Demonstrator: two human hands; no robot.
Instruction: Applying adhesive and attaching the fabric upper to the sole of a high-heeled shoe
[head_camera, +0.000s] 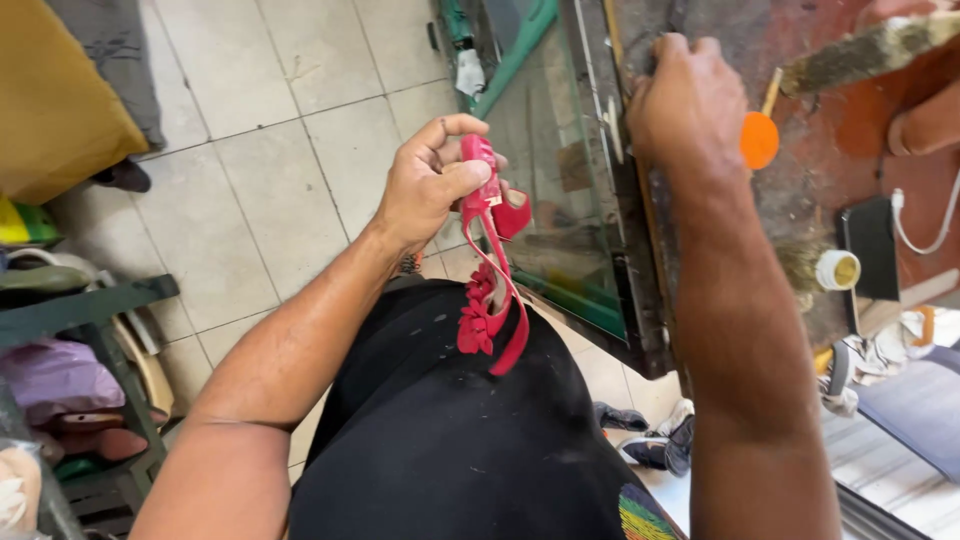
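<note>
Red suede sandal (489, 270) with small flowers on its strap hangs at the frame's centre, pinched by the left hand (428, 185), whose grip closes on the heel end. At upper right, the right hand (686, 100) curls over the worn counter (800, 190) edge, seemingly clenched; whether it holds anything I cannot tell. An orange round-ended tool (760, 135) lies just beside it.

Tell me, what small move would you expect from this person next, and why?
Probably bringing the red sandal over to the worktop. The left hand grips it above the lap, straps dangling, while the right hand rests fisted at the worktop's edge.
</note>
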